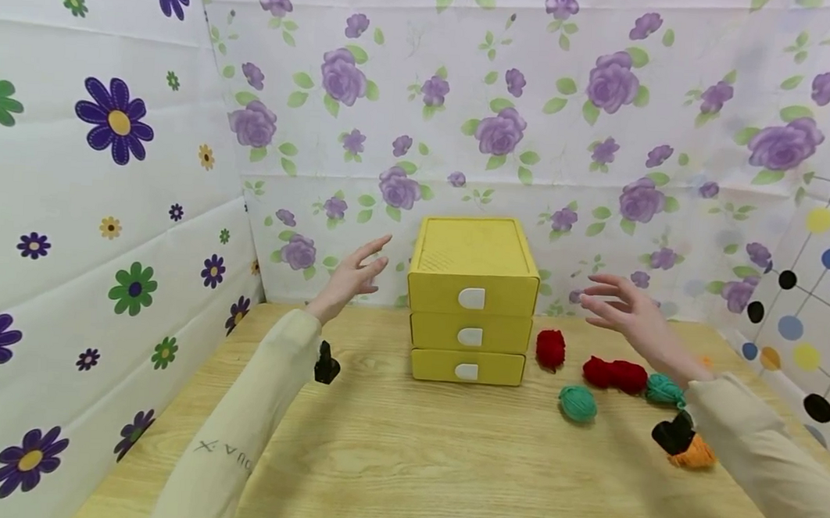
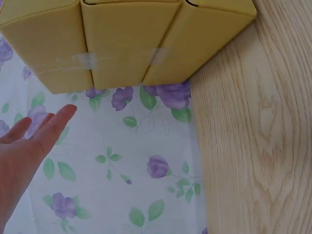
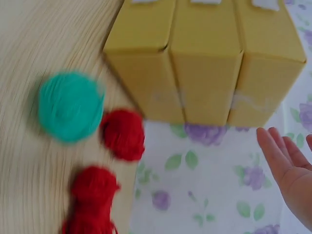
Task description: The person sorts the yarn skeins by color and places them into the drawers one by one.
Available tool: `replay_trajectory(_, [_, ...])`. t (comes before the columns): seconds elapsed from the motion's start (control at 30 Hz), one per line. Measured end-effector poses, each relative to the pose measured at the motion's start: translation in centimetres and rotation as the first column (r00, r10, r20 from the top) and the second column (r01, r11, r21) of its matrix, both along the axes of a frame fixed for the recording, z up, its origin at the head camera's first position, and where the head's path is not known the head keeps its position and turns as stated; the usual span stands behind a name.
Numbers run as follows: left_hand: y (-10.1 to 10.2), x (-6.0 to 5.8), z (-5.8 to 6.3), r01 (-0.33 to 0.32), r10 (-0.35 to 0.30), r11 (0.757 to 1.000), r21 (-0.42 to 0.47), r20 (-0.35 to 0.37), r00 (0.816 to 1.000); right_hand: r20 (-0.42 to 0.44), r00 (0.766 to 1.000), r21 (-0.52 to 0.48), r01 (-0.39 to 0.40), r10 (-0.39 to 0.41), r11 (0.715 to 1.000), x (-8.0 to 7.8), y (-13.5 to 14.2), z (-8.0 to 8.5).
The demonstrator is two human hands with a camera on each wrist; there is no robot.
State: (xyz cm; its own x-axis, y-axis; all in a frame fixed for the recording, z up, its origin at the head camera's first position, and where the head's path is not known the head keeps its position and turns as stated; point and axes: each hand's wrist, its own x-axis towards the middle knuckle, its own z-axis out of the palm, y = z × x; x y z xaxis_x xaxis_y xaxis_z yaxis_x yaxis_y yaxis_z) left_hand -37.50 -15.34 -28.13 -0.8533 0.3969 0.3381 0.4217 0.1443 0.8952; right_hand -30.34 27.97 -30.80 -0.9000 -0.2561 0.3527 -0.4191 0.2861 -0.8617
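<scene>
A yellow three-drawer box (image 1: 473, 293) with white pull tabs stands at the back of the wooden table. My left hand (image 1: 354, 278) hovers to its left, fingers loosely extended and apart from the box. On the other side, my right hand (image 1: 626, 313) is raised above the yarn, holding nothing. In the left wrist view, the fingers (image 2: 56, 126) point toward the box's side. The right wrist view has the right hand (image 3: 292, 175) beside the box's opposite side. A red yarn ball (image 1: 550, 350) lies just right of the box, with a teal yarn ball (image 1: 578, 404) in front of it.
Farther right are more red yarn (image 1: 615, 375), another teal ball (image 1: 665, 390) and orange yarn (image 1: 693, 453), partly hidden by the right wrist's black strap piece (image 1: 673, 433). Flower-printed cloth (image 1: 428, 134) hangs behind the table (image 1: 404, 462) and along its sides.
</scene>
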Motion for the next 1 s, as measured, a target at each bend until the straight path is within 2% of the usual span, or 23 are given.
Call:
replay_trajectory(0.07, [0.1,-0.7,-0.4,0.021,-0.022,0.998,0.059,0.024,0.999,-0.009,1.0,-0.075,-0.02,0.02,0.997,0.2,-0.6,-0.1])
replay_trajectory(0.17, [0.5,-0.6,-0.3,0.045,-0.052,0.993,0.112,0.057,0.997,-0.046,0.998,-0.178,-0.061,0.053,0.982,0.4,-1.5,-0.4])
replay_trajectory(0.37, [1.1,0.3,0.6,0.081,-0.087,0.991,0.103,0.058,0.995,-0.087,0.992,-0.31,-0.113,0.091,0.944,1.0,-3.0,-0.6])
replay_trajectory(0.5, [1.3,-0.1,0.8,0.089,-0.092,0.993,0.079,0.038,0.995,-0.117,0.985,-0.326,-0.156,0.124,0.932,1.2,-3.7,-0.3])
replay_trajectory(0.6, [1.3,-0.8,0.4,0.084,-0.086,0.994,0.065,0.033,0.996,-0.114,0.982,-0.326,-0.181,0.151,0.928,1.0,-4.4,-0.3])
replay_trajectory(0.83, [1.8,-1.5,-0.7,0.073,-0.075,0.996,0.046,0.056,0.996,-0.068,0.987,-0.271,-0.156,0.143,0.95,0.7,-6.2,-0.5])
replay_trajectory(1.0, [2.2,-1.9,-0.6,0.067,-0.07,0.996,0.056,0.051,0.996,-0.08,0.987,-0.247,-0.154,0.138,0.957,0.5,-7.2,-0.2])
